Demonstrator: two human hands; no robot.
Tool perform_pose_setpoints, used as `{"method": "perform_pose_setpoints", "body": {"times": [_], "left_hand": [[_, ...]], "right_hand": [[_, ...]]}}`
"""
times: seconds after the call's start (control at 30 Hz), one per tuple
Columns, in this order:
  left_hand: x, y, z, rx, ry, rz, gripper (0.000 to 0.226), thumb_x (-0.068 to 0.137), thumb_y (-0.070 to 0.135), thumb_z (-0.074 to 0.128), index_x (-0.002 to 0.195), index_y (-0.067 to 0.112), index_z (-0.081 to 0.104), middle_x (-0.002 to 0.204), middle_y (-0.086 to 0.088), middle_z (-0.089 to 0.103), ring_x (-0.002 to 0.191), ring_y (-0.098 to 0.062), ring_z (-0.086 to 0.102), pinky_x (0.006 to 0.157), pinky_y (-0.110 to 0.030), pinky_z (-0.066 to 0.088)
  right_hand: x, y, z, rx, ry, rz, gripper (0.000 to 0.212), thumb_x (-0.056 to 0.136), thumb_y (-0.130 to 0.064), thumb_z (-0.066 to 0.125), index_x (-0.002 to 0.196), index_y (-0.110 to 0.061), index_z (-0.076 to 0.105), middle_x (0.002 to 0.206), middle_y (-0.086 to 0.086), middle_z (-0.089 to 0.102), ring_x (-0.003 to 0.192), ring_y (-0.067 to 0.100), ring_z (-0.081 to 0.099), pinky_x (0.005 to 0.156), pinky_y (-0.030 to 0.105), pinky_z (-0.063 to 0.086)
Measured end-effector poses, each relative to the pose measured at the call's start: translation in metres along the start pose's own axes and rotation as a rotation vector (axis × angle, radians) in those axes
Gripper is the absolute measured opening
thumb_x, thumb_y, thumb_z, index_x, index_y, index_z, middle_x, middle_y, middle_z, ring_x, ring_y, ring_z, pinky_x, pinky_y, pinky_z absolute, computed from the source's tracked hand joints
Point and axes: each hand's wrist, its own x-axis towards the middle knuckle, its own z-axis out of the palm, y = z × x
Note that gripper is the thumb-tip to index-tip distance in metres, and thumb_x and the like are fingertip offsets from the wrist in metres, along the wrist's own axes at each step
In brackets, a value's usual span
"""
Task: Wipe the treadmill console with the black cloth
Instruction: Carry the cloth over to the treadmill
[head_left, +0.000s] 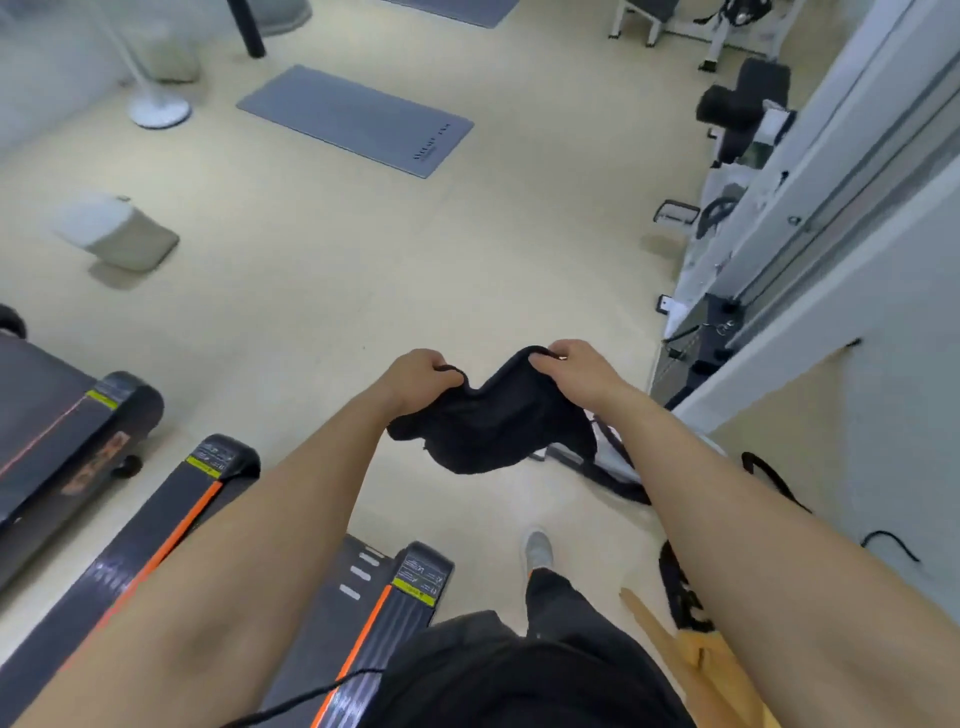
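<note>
Here my left hand (421, 376) and right hand (574, 364) each pinch a top corner of the black cloth (488, 426), which sags between them in mid-air over the beige floor (363, 291), beside the treadmill deck (363, 613).

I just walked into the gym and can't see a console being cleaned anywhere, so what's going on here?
A person is standing on the beige floor, holding the black cloth out in front with both bare hands. The left hand and the right hand each grip an upper edge, so the cloth sags between them in mid-air. The treadmill decks lie low to the left, and no console is in view, so wiping has not begun.
</note>
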Motion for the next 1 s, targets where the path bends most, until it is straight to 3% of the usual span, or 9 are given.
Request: {"method": "perform_pose_setpoints", "body": {"times": [0.13,0.23,0.33,0.53,0.63,0.73,0.87,1.0], "left_hand": [[0.026,-0.009,-0.042,-0.173,0.147,-0.142,0.022,0.085,0.035,0.063,0.086,0.014,0.064,0.086,0.001,0.067,0.08,-0.017,0.062,0.066,-0.03,0.044],[0.034,-0.026,-0.073,-0.298,0.28,-0.226,0.016,0.086,0.038,0.063,0.087,0.021,0.062,0.091,0.004,0.068,0.085,-0.014,0.062,0.068,-0.029,0.043],[0.036,-0.057,-0.104,-0.394,0.417,-0.307,0.017,0.087,0.039,0.063,0.09,0.022,0.061,0.093,0.003,0.068,0.085,-0.015,0.062,0.067,-0.029,0.043],[0.033,-0.144,-0.164,-0.6,0.641,-0.47,0.025,0.092,0.041,0.061,0.108,0.021,0.058,0.097,0.007,0.061,0.088,-0.01,0.057,0.067,-0.027,0.04],[0.025,-0.194,-0.191,-0.683,0.693,-0.547,0.028,0.091,0.04,0.06,0.11,0.02,0.058,0.102,0.004,0.062,0.09,-0.013,0.058,0.067,-0.028,0.04],[0.004,-0.238,-0.211,-0.781,0.758,-0.632,0.028,0.09,0.039,0.06,0.112,0.022,0.057,0.11,0.004,0.061,0.099,-0.016,0.056,0.076,-0.031,0.041],[-0.034,-0.286,-0.227,-0.922,0.879,-0.727,0.026,0.088,0.039,0.062,0.108,0.022,0.061,0.11,0.005,0.062,0.101,-0.013,0.057,0.071,-0.028,0.04],[-0.084,-0.328,-0.235,-1.019,1.029,-0.823,0.021,0.085,0.038,0.061,0.091,0.018,0.058,0.095,0.004,0.061,0.09,-0.015,0.058,0.072,-0.03,0.041]], "right_hand": [[0.082,-0.062,0.009,-0.063,-0.204,-0.085,0.034,0.092,-0.037,0.059,0.098,-0.005,0.063,0.085,0.005,0.063,0.076,0.022,0.058,0.071,0.035,0.044],[0.129,-0.116,0.035,-0.12,-0.336,-0.178,0.024,0.092,-0.033,0.059,0.091,-0.009,0.064,0.082,0.003,0.063,0.077,0.022,0.059,0.072,0.034,0.045],[0.167,-0.168,0.079,-0.197,-0.453,-0.267,0.018,0.094,-0.03,0.057,0.087,-0.014,0.06,0.085,0.002,0.061,0.081,0.022,0.059,0.075,0.036,0.046],[0.216,-0.255,0.202,-0.354,-0.637,-0.434,0.022,0.098,-0.024,0.049,0.112,-0.012,0.061,0.107,0.005,0.065,0.094,0.021,0.06,0.085,0.038,0.048],[0.226,-0.296,0.271,-0.45,-0.752,-0.499,0.02,0.098,-0.026,0.05,0.109,-0.015,0.063,0.101,0.001,0.066,0.089,0.019,0.06,0.078,0.033,0.046],[0.221,-0.333,0.335,-0.574,-0.866,-0.562,0.025,0.098,-0.026,0.052,0.101,-0.004,0.063,0.088,0.004,0.062,0.081,0.022,0.057,0.069,0.033,0.042],[0.195,-0.38,0.418,-0.724,-1.01,-0.667,0.023,0.096,-0.026,0.055,0.087,-0.005,0.058,0.079,0.005,0.055,0.073,0.022,0.051,0.066,0.034,0.037],[0.152,-0.414,0.507,-0.89,-1.156,-0.872,0.03,0.098,-0.028,0.053,0.072,-0.013,0.047,0.072,0.005,0.049,0.073,0.025,0.048,0.061,0.035,0.032]]}}
